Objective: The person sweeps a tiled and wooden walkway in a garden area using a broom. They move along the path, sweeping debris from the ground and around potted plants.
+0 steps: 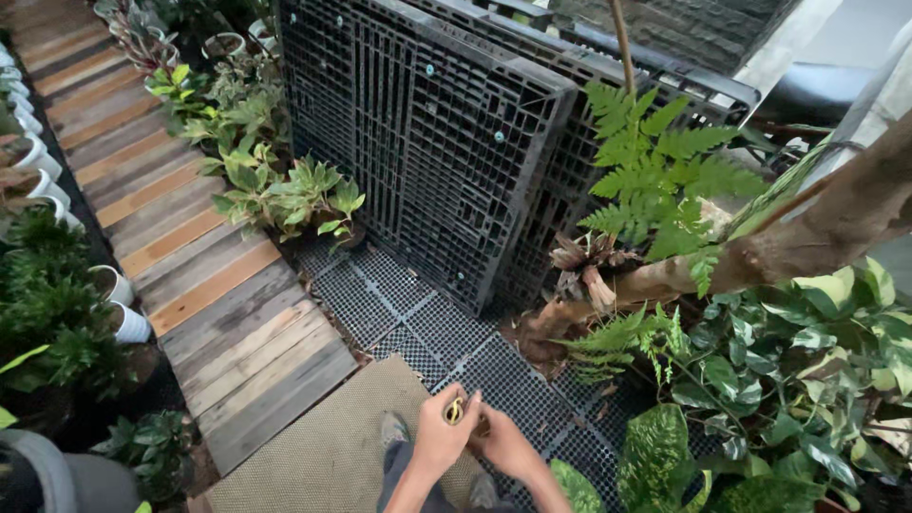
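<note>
My two hands meet low in the middle of the head view, above my grey shoes. My left hand pinches a small yellow object between thumb and fingers. My right hand touches the left hand from the right, fingers curled; whether it also grips the object is hidden. Under them lie a black grid floor mat and a tan woven mat.
Black plastic pallets lean upright ahead. A wooden plank walkway runs left, lined by potted leafy plants and white pots. A fern, a thick trunk and variegated plants crowd the right.
</note>
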